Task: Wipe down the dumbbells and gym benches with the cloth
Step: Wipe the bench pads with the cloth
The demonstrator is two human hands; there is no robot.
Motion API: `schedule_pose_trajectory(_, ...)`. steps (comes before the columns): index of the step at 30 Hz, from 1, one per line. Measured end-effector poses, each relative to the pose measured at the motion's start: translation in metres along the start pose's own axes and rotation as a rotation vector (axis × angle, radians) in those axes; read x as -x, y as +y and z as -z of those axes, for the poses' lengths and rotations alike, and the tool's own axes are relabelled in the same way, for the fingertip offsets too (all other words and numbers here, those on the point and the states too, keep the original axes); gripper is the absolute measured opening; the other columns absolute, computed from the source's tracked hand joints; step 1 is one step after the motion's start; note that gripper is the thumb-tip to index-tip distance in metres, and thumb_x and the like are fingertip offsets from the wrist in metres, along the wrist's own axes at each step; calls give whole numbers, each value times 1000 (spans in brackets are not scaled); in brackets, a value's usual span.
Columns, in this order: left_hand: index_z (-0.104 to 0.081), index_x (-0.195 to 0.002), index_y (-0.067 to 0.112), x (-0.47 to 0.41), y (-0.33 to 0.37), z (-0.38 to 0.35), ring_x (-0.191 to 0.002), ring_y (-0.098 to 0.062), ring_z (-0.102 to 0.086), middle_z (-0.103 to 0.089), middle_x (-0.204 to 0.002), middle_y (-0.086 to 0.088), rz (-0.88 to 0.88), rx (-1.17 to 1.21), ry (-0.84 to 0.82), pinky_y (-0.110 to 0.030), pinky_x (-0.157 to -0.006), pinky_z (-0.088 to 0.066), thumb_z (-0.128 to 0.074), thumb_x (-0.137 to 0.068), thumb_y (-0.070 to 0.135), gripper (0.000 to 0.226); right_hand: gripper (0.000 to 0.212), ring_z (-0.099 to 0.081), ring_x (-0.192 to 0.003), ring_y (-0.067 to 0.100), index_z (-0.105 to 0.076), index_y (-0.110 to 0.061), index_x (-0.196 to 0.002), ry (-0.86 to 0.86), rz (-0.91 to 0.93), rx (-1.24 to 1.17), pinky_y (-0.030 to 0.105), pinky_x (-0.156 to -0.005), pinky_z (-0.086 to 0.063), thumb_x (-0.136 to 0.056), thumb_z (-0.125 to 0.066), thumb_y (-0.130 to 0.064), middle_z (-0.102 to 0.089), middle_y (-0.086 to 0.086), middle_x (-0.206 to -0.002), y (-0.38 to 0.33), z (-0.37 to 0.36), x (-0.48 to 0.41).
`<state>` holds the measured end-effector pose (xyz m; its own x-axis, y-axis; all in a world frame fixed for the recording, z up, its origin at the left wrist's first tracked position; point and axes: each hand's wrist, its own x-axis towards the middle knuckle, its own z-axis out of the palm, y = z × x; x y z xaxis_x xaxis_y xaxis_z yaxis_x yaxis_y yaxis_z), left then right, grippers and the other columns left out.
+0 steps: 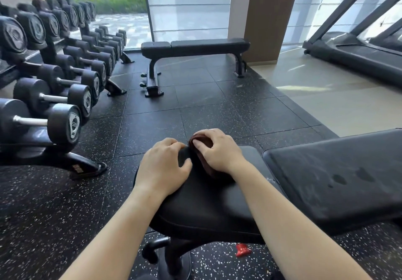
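Head view, right hand [219, 151] fingers pinching bunched brown cloth [201, 141], left hand [163, 168] fingers curled empty, smooth padded bench seat [202, 203]

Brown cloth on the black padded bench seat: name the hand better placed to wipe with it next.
Right. The right hand already lies on the brown cloth, fingers pressing it onto the black padded bench seat. The left hand rests beside it on bare padding, better suited to bracing.

Two benches [195, 46], perhaps twenty dumbbells [43, 121]

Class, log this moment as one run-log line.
wiping near bench seat | right hand on brown cloth | left hand steadies seat
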<state>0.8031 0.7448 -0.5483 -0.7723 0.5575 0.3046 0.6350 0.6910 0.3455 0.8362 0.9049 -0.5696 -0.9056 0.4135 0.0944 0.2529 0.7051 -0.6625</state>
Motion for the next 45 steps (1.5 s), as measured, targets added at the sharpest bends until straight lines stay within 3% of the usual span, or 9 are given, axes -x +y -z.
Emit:
schedule_pose_trajectory(6,-64,-113,25,1,1,2,-108,-18,-53,-60,-116,7,-31,-67,-46,-30,-90,-40,-57,-82,40,35,34,-47,-120,32,-57,-41,-118,-8,-63,55,43,-104,-38,-88,-48,-56,-55,0,-127,10,3,-13)
schedule_pose_trajectory(10,-62,-119,26,5,0,2,-112,-17,-51,-56,-122,6,-59,-100,-83,-29,-96,-36,-53,-85,43,39,39,-46,-123,35,-55,-38,-123,35,-205,76,42,-105,-37,-89,-46,-55,-53,4,-132,38,16,-13)
schedule_pose_trajectory(18,-48,-132,33,-5,3,-2,-129,-15,-37,-45,-136,6,-111,-229,-239,-40,-107,-28,-41,-91,44,43,29,-49,-121,24,-60,-42,-116,112,-156,-21,42,-105,-37,-88,-56,-46,-56,-9,-129,69,35,79)
schedule_pose_trajectory(21,-48,-131,36,-11,7,-7,-129,-15,-37,-45,-136,8,-118,-210,-254,-45,-110,-24,-41,-90,51,44,32,-50,-119,20,-60,-42,-114,174,-182,-39,42,-103,-40,-84,-58,-52,-56,-14,-126,72,33,97)
schedule_pose_trajectory(26,-46,-131,40,-11,5,-11,-131,-13,-36,-44,-137,10,-124,-203,-234,-44,-111,-23,-40,-87,58,47,34,-51,-117,20,-62,-43,-108,181,-182,-4,43,-99,-43,-78,-61,-59,-57,-14,-122,68,24,53)
schedule_pose_trajectory(33,-46,-132,38,-7,6,-14,-135,-12,-31,-40,-142,7,-100,-155,-196,-44,-114,-15,-44,-87,55,49,44,-52,-117,26,-60,-41,-115,148,-211,51,41,-101,-42,-77,-56,-63,-57,-7,-126,75,22,8)
schedule_pose_trajectory(39,-57,-124,31,-8,10,-7,-132,-21,-39,-49,-137,-2,-52,-176,-278,-52,-109,-25,-48,-81,52,48,52,-43,-126,23,-57,-40,-124,116,-248,27,43,-103,-37,-77,-49,-60,-48,-9,-138,42,25,76)
schedule_pose_trajectory(45,-60,-120,27,-12,16,-1,-129,-26,-44,-53,-134,-6,-14,-213,-364,-52,-105,-28,-47,-79,50,49,44,-38,-129,26,-54,-38,-127,77,-298,55,49,-98,-42,-85,-59,-50,-44,-9,-142,19,26,92)
